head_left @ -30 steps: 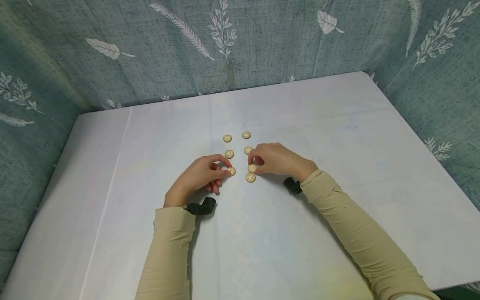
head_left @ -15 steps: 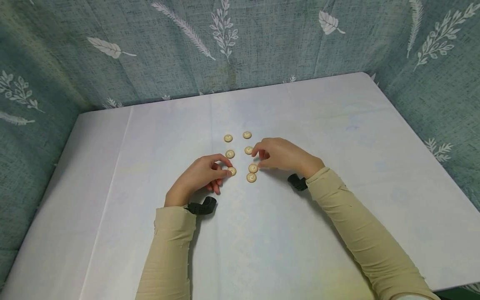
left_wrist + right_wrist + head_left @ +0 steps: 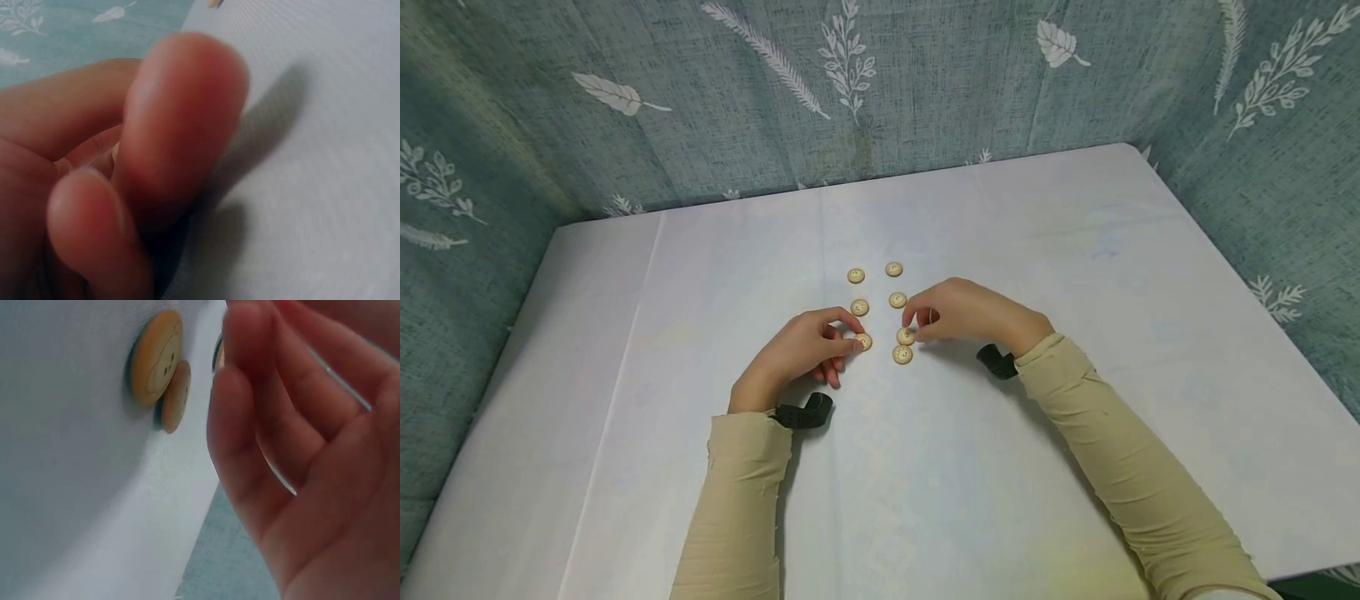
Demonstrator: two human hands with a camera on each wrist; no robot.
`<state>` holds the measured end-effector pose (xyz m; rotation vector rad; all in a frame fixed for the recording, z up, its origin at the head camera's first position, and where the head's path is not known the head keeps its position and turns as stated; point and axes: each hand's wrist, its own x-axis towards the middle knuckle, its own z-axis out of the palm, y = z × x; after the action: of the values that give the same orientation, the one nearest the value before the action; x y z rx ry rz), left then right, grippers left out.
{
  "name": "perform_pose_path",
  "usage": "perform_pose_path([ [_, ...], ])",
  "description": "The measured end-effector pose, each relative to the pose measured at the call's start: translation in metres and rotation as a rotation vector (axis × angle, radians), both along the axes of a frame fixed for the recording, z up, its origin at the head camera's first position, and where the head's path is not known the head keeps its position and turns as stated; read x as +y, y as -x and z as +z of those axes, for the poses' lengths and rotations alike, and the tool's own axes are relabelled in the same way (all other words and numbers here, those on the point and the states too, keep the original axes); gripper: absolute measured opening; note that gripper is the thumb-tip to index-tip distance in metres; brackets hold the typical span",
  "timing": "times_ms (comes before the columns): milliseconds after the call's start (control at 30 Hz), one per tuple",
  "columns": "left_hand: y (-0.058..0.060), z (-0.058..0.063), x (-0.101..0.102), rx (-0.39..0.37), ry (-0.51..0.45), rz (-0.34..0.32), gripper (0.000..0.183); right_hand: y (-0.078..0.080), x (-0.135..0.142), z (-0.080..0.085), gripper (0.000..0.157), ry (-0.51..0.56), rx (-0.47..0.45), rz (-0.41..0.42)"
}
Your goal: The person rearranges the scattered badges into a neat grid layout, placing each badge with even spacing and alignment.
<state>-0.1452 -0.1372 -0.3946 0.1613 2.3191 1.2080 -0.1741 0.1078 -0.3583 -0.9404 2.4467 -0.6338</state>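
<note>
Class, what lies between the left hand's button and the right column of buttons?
Only bare table separates that button from the column; the head view shows this.

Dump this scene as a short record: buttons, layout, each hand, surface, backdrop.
buttons: seven, pale tan, in two columns
left column: three, spaced apart
right column: four; nearest right button close up against second right button
left hand: fingers pinch nearest left button
right hand: fingers loosely curled beside second right button; contact unclear
surface: white tabletop
backdrop: green-blue cloth, white leaf print
sleeves: tan, on both arms
</note>
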Motion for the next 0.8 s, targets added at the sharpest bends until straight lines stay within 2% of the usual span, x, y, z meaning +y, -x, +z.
perform_pose_path([
  [333,0.000,-0.001,-0.001,0.005,-0.003,-0.005,0.017,-0.009,-0.009,0.000,0.020,-0.031,-0.054,0.102],
  [667,0.000,0.000,-0.001,0.010,-0.004,-0.005,0.018,-0.013,-0.016,-0.004,0.019,-0.090,0.025,0.134],
  [800,0.000,0.000,-0.001,0.007,-0.004,-0.006,0.018,-0.014,-0.019,-0.005,0.015,-0.111,0.020,0.127],
])
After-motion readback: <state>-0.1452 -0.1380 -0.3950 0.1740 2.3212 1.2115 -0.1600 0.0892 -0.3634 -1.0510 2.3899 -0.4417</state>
